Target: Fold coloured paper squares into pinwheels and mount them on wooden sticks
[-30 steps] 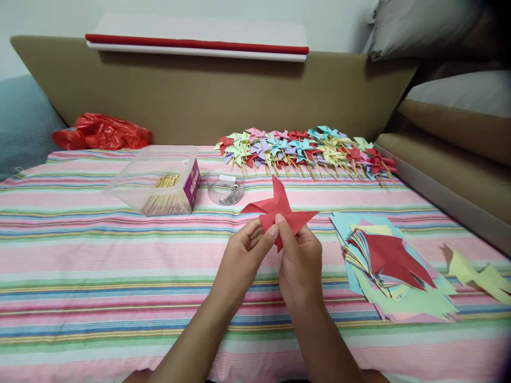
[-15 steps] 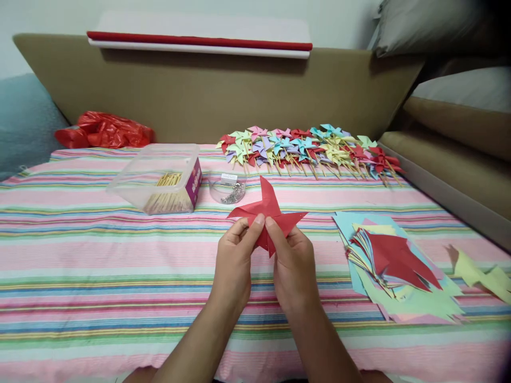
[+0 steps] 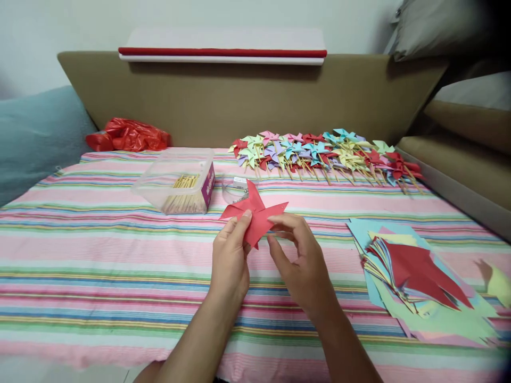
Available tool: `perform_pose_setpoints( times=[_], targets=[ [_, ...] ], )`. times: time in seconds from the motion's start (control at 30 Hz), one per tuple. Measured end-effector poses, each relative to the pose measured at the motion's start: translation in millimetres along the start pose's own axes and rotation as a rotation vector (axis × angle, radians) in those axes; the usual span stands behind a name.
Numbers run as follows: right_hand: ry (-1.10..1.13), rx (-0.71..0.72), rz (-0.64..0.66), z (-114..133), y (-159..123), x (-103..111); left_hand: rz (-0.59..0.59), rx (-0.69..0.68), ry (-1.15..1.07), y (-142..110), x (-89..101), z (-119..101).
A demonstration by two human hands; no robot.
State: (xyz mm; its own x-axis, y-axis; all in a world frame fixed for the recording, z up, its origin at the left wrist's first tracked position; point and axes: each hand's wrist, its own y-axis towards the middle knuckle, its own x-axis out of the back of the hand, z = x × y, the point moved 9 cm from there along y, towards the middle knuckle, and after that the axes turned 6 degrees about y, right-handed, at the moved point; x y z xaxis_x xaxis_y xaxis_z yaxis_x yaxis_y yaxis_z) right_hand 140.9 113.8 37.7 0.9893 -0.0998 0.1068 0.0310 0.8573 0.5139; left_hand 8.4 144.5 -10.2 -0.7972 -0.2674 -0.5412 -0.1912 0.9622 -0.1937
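A red paper pinwheel [image 3: 258, 219] with folded blades is held up above the striped cloth. My left hand [image 3: 232, 250] pinches it near its centre, thumb on top and fingers beneath. Close to the pinwheel's right blade is my right hand [image 3: 297, 255], its thumb and fingers apart with nothing between them; whether a fingertip still touches the paper I cannot tell. Just behind the pinwheel, a round clear dish [image 3: 229, 194] holds small metal pins and a small white block, partly hidden by the paper.
A clear plastic box [image 3: 159, 181] of wooden sticks lies on the left. Finished pinwheels [image 3: 315, 151] on sticks lie in rows at the back. Cut coloured paper sheets [image 3: 419, 271] are piled on the right. A red plastic bag [image 3: 136, 134] sits at the back left.
My right hand has let go of the pinwheel and opened to the right of it. My left hand keeps its pinch, and the pinwheel is tilted somewhat. The view has shifted left.
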Motion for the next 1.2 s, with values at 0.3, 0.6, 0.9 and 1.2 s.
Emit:
perform_pose_setpoints(
  times=[0.3, 0.6, 0.9, 1.2],
  targets=[
    [0.048, -0.098, -0.121, -5, 2, 13, 0.044, -0.053, 0.144, -4, -5.2, -3],
    [0.124, -0.205, -0.208, -13, 2, 22, 0.114, -0.116, 0.301, -13, -15.2, -6],
    [0.221, -0.268, -0.333, -24, -3, 29, 0.146, -0.101, 0.335, -14, -20.0, -1],
    [0.169, -0.259, -0.340, -22, -2, 30, 0.141, -0.103, 0.328, -14, -21.0, -1]
  ],
)
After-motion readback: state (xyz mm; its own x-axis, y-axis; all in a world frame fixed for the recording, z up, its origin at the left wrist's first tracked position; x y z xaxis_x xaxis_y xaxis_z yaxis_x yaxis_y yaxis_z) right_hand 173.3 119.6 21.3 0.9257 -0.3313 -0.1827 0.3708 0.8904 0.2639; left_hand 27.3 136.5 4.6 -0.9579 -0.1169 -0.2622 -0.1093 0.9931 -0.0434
